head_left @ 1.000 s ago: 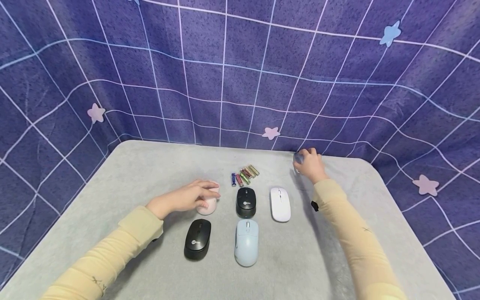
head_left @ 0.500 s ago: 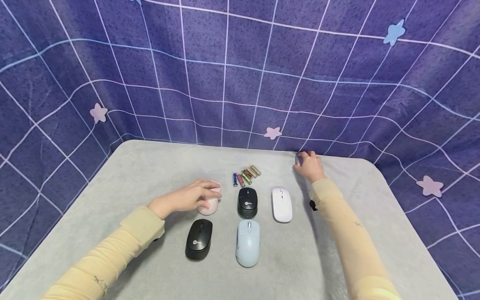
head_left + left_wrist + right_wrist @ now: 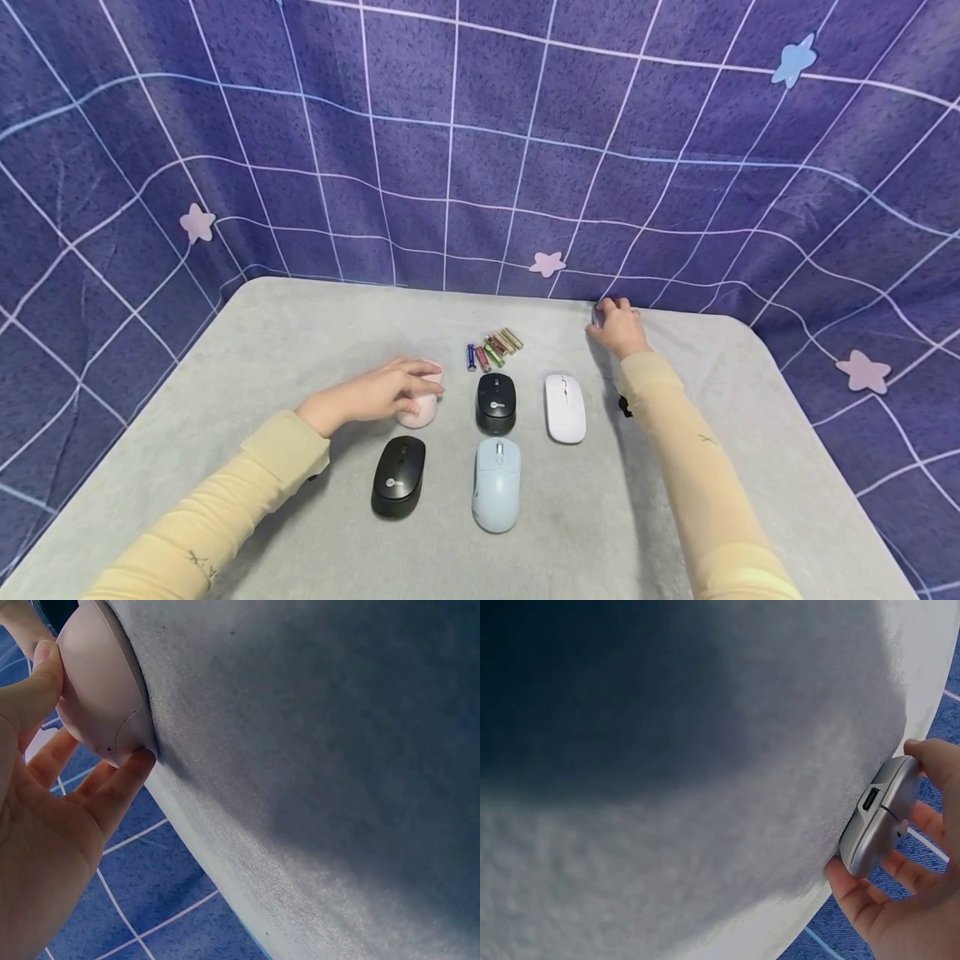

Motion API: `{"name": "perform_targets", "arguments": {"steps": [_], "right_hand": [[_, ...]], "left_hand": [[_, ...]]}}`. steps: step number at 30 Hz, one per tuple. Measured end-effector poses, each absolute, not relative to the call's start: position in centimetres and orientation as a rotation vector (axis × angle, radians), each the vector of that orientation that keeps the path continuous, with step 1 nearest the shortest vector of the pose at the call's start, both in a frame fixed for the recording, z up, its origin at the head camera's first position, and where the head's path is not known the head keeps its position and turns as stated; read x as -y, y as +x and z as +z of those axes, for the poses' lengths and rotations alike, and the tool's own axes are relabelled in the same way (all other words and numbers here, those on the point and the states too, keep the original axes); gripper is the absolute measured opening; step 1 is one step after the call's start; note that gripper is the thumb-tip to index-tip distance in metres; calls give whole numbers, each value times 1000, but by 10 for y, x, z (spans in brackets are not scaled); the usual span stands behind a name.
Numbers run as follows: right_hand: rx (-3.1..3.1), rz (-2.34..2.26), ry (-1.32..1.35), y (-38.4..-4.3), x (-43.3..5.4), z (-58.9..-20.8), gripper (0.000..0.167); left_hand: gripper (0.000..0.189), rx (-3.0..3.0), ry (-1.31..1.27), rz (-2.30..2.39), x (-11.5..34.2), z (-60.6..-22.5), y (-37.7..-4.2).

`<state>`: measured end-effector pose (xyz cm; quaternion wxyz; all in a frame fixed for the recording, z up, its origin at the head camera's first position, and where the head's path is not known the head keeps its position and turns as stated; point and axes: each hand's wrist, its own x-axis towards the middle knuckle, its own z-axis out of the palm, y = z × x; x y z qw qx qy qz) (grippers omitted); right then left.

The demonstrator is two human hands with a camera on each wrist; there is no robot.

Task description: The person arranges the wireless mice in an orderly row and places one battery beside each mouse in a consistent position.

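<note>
My left hand (image 3: 386, 390) grips a pale pink computer mouse (image 3: 422, 408) on the table, left of centre. In the left wrist view, the thumb is on one side of the pink mouse (image 3: 101, 682) and the fingers are on the other. At the back right, my right hand (image 3: 621, 328) holds a silver-grey computer mouse (image 3: 881, 816) at its sides. The right wrist view shows that mouse's charging port and split buttons, its underside close against the tabletop. In the head view, fingers hide most of it.
Between the hands lie a black mouse (image 3: 496, 403), a white mouse (image 3: 565, 408) and several small batteries (image 3: 493, 349). Nearer are another black mouse (image 3: 398, 477) and a light blue mouse (image 3: 497, 485). A purple grid-patterned curtain (image 3: 480, 150) hangs behind the grey table (image 3: 300, 333).
A second ago the silver-grey mouse showed a broader face in my right hand; now only a narrow edge shows beside the fingers. My left hand stays on the pink mouse.
</note>
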<state>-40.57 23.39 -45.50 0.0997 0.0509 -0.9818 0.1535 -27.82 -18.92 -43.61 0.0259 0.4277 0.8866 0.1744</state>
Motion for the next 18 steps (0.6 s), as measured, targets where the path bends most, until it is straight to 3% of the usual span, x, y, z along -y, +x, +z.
{"name": "perform_targets", "arguments": {"steps": [18], "right_hand": [[2929,450,136,-401,-231,-448,47]], "left_hand": [[44,-2736,1286,539,189,-434,-277]]}}
